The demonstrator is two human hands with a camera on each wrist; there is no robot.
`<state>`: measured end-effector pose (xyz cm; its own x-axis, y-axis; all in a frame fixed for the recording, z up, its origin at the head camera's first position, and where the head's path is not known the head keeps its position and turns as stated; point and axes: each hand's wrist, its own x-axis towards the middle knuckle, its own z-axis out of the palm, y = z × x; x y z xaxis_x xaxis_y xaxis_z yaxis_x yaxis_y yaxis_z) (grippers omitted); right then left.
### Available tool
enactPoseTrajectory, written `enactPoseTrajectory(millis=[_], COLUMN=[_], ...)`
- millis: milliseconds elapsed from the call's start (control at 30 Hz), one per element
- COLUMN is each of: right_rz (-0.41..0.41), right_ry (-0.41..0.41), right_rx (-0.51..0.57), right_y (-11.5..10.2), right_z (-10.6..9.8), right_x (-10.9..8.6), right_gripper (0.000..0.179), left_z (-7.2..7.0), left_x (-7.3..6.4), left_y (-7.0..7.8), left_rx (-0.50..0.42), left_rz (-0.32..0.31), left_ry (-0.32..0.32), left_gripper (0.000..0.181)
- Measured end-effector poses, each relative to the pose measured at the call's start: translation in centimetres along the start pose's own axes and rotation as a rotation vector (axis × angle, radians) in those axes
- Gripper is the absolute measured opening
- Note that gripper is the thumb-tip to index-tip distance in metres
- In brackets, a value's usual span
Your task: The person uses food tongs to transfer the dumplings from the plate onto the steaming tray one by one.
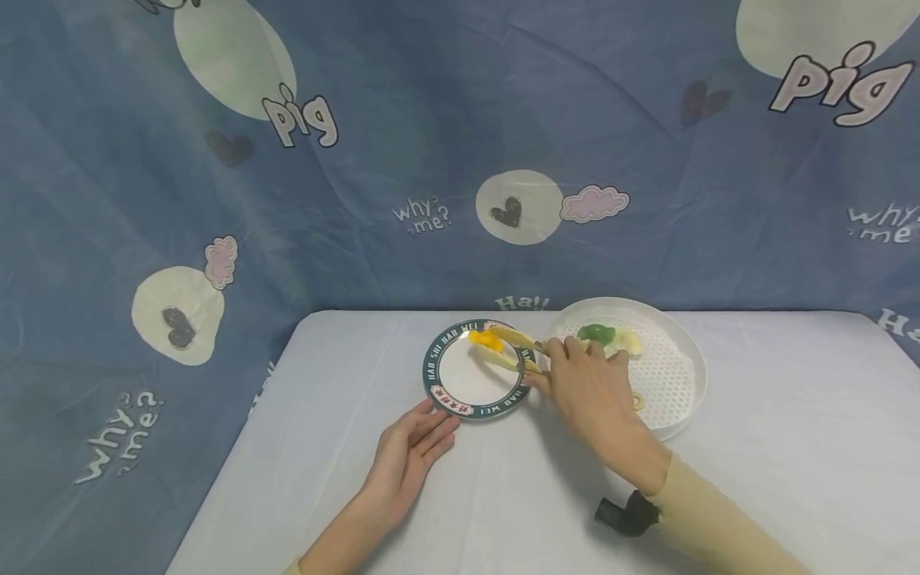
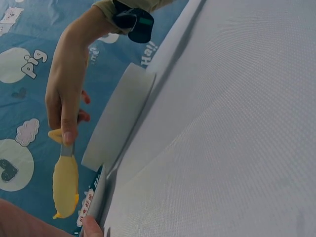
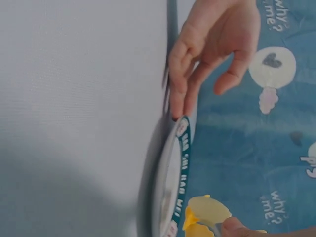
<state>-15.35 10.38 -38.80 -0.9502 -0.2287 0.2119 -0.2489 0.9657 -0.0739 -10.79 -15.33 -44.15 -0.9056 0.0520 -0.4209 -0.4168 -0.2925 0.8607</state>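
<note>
My right hand [image 1: 592, 391] grips a pair of yellow tongs [image 1: 513, 339] over a round plate [image 1: 470, 379] with a dark green lettered rim. Between the tips of the tongs is a small orange-yellow piece [image 1: 486, 341], whose kind I cannot make out. The left wrist view shows the tongs [image 2: 65, 185] from the side, held up off the plate. My left hand [image 1: 413, 451] touches the plate's near-left edge with its fingertips. In the right wrist view that hand [image 3: 212, 47] has its fingers stretched toward the rim and its thumb apart.
Right of the plate stands a white round tray [image 1: 693, 371] with a perforated base. It holds a green piece [image 1: 596, 334], a pale yellow piece [image 1: 628, 342] and a small ring [image 1: 637, 401]. A white cloth [image 1: 496, 495] covers the table; a printed blue curtain [image 1: 431, 120] hangs behind.
</note>
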Motion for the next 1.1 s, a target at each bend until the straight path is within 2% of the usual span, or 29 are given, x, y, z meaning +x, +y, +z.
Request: enactPoseTrajectory(millis=[500, 733, 933, 1100], right_rz=[-0.002, 0.016, 0.034, 0.073], right_ry=[0.081, 0.061, 0.089, 0.039], right_rx=[-0.021, -0.024, -0.029, -0.021], right_y=[2.6, 4.8, 6.6, 7.8], right_z=[-2.5, -4.1, -4.4, -4.3], right_x=[-2.5, -3.5, -4.7, -5.7], right_gripper=[0.056, 0.056, 0.054, 0.054], left_z=[-0.1, -0.1, -0.1, -0.1], left_x=[0.1, -0.1, -0.2, -0.2], left_y=[-0.1, -0.1, -0.1, -0.1], left_rx=[-0.012, 0.034, 0.044, 0.038], left_rz=[0.013, 0.010, 0.014, 0.016], left_ry=[-0.012, -0.020, -0.029, -0.017], left_gripper=[0.067, 0.068, 0.068, 0.068])
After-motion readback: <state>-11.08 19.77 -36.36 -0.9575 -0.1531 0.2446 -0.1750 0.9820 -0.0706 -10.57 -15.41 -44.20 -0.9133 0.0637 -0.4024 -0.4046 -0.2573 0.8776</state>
